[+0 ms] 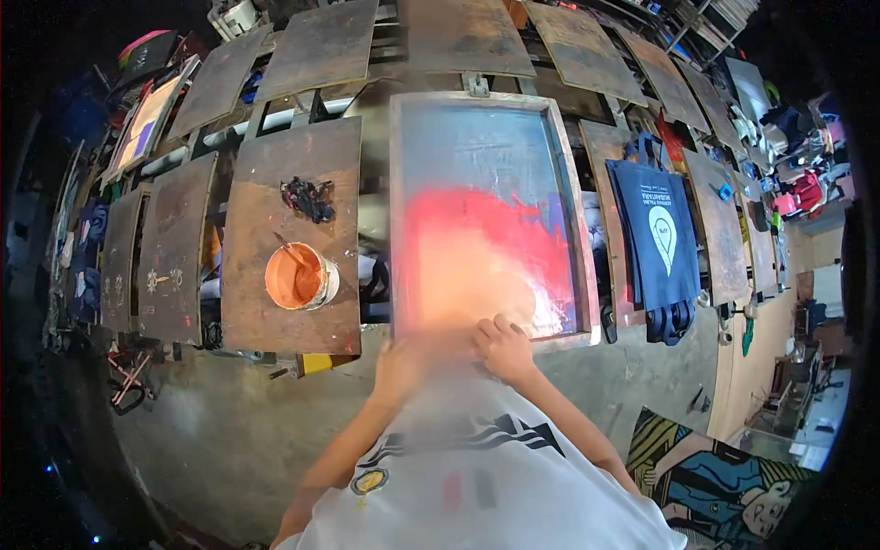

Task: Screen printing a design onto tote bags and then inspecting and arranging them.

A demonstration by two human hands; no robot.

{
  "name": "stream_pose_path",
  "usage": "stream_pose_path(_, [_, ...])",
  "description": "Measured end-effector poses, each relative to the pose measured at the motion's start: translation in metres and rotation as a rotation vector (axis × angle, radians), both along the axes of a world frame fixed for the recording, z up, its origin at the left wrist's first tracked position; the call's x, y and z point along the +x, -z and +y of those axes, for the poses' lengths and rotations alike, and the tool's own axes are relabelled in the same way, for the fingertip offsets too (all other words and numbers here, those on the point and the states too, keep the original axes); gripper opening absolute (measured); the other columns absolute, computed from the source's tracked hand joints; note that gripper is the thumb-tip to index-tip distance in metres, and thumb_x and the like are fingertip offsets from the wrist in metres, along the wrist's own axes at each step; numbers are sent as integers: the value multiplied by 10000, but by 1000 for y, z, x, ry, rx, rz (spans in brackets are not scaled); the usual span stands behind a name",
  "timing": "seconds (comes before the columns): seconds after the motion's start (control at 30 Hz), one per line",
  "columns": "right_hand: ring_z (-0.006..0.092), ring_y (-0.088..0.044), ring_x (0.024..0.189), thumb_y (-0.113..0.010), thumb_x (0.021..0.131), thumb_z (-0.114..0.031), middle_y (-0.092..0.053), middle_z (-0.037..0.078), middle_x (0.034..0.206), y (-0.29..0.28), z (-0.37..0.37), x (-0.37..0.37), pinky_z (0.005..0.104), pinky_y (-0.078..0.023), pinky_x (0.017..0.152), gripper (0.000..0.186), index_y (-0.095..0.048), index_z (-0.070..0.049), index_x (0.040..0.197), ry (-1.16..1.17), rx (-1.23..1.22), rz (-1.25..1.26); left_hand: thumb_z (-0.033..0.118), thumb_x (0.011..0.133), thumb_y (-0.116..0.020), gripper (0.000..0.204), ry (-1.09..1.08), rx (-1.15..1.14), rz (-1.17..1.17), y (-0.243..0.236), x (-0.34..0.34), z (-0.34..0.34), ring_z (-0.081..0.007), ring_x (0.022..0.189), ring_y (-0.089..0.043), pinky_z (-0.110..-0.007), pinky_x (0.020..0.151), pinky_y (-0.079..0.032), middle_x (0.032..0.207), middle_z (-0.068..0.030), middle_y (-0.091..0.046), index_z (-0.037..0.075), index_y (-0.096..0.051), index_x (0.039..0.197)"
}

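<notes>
Keeping the frame (572, 220) steady and pressure even seems key; it lies directly ahead, red paint (513, 234) on its mesh. Right hand (503, 348): fingers curled at near edge; left hand (397, 371): blurred, near corner. Grasp, both: cannot tell.

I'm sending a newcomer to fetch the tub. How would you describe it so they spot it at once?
Start at the big wooden frame, then go to the brown board on its left. Toward its near edge stands a round tub with a stick leaning in it. Its orange contents set it apart from the dark, crumpled clump behind.
</notes>
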State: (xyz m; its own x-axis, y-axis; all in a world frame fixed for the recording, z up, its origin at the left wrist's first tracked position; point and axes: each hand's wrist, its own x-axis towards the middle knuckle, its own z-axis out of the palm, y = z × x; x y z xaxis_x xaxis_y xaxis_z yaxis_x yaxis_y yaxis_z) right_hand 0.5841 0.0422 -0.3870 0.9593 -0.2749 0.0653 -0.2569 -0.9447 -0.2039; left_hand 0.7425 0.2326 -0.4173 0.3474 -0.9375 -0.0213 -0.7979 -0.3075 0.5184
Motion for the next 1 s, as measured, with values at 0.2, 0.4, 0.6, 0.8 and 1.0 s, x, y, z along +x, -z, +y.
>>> stream_pose_path(0.2, [231, -549, 930, -624, 724, -173, -566, 25, 950, 10, -17, 30, 358, -523, 692, 133, -639, -112, 841, 60, -64, -64, 185, 754, -733, 512, -34, -156, -60, -17, 30, -35, -243, 1046, -604, -391, 888, -429, 1230, -67, -666, 97, -644, 1250])
stream_pose_path(0.4, [219, -567, 918, -614, 751, -185, -568, 22, 943, 3, -4, 10, 355, -530, 687, 188, -641, -110, 921, -3, -5, 14, 213, 738, -754, 498, 13, 18, -34, -34, 14, -17, -246, 1025, -630, -405, 870, -434, 1187, -71, -690, 100, -662, 1214])
stream_pose_path(0.6, [215, -583, 950, -625, 744, -201, -589, 16, 963, 12, -1, 20, 341, -540, 687, 202, -644, -116, 926, 57, -72, -92, 196, 715, -772, 474, -72, -17, 24, -28, 25, -28, -251, 1031, -647, -401, 865, -454, 1185, -75, -699, 120, -696, 1176])
stream_pose_path(0.8, [204, -606, 966, -635, 734, -179, -624, 22, 911, -7, -23, 36, 336, -566, 694, 133, -676, -133, 851, 86, 11, 48, 207, 736, -756, 394, -5, -8, 20, -67, 44, -53, -279, 967, -652, -400, 841, -467, 1041, -103, -722, 100, -718, 1113])
stream_pose_path(1.0, [233, -651, 852, -651, 742, -197, -653, 38, 821, -26, -18, 24, 369, -573, 688, 90, -693, -118, 742, -13, 152, 144, 270, 765, -760, 370, 81, 250, 8, -52, 27, -32, -310, 904, -656, -431, 801, -476, 925, -137, -702, 85, -704, 1080])
